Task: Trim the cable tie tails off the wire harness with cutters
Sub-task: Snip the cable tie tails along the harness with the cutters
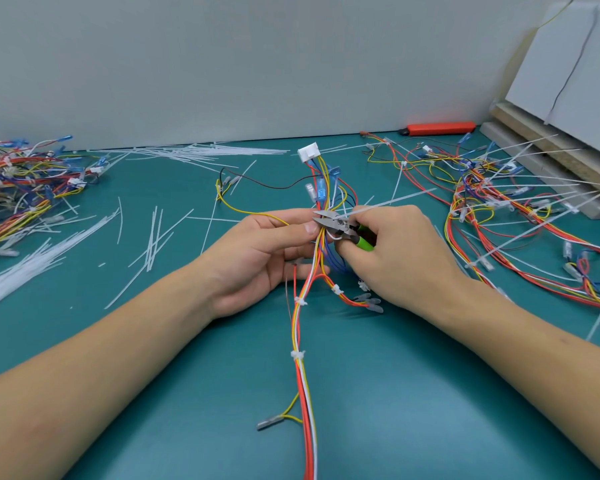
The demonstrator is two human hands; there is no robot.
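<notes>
A wire harness [305,368] of red, white, yellow and blue wires runs up the middle of the teal table to a white connector [308,152]. My left hand [257,251] pinches the bundle between thumb and fingers. My right hand [399,252] grips green-handled cutters [336,225]; their steel jaws sit at the bundle beside my left thumb. A long white cable tie tail [392,202] sticks out to the upper right from the jaws. Lower on the harness, white tie heads [298,355] show no tails.
Cut tie tails and loose ties [153,233] litter the table's left and back. Harness piles lie at far left [21,181] and at right [506,209], the right one with long tails. An orange knife [440,128] lies by the wall. Boards [565,98] lean at right.
</notes>
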